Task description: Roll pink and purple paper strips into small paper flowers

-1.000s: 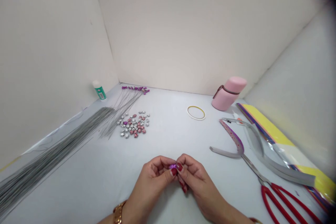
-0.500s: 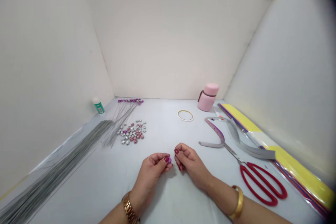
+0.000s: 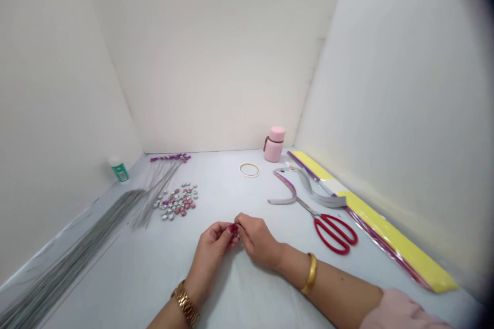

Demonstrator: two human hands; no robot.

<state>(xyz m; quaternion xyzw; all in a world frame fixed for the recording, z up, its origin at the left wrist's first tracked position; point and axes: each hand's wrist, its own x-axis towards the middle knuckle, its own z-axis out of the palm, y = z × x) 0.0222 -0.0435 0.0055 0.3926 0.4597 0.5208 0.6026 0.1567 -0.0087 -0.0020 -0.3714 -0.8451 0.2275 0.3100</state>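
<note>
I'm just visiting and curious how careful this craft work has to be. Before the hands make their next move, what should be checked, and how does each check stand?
1. Both hands in view: ok. The left hand and right hand meet at the fingertips over the table.
2. Piece secure in the grip: cannot tell. Whatever the fingertips pinch is hidden.
3. Red scissors safely apart from the hands: ok, lying on the table to the right.
4. Pile of small foil pieces near: ok, just beyond the left hand.
5. Wire bundle clear of the wrists: ok, far left.
</note>
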